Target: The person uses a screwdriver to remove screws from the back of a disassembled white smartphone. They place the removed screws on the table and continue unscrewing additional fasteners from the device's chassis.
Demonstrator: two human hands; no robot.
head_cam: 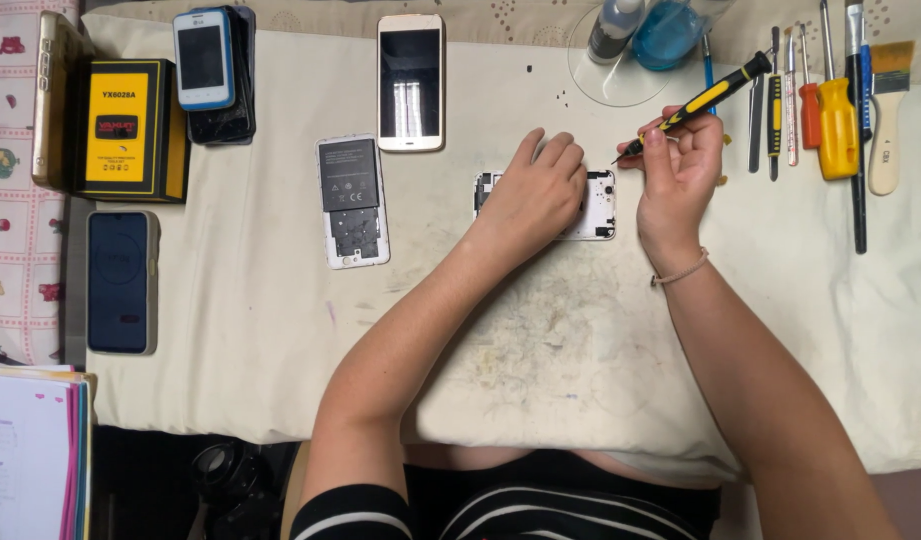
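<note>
**Opened phone shell under my palm, driver poised beside it**

Closest to me, both forearms reach up across the worn cream cloth [231,330] that covers the bench. Going from the left edge: a stack of notebooks [31,450] sits at the near corner, a dark phone [122,282] lies face up beyond it, and a yellow-and-black box [129,128] stands behind that, next to a small pile of phones [216,72]. Further along lie an open phone showing its battery [353,200] and a white phone with a dark screen [411,82].

Then comes my left hand [534,195], laid flat over the white phone shell [599,205], fingers curled down on its left part and pinning it to the cloth. I judge this shell light, thin and stiff plastic, likely to crack if twisted and apt to skate on the cloth, so pressing along its edges rather than its middle seems the safe hold.

Just right of it, my right hand [678,165] has its fingers closed around a yellow-and-black screwdriver [696,100], tip aimed down toward the shell's upper right corner; I cannot tell if the tip touches. Tiny dark specks on the cloth above may be screws.

Farthest right, a row of tools [831,110] lies well apart, with a brush [889,110] at its end.
</note>
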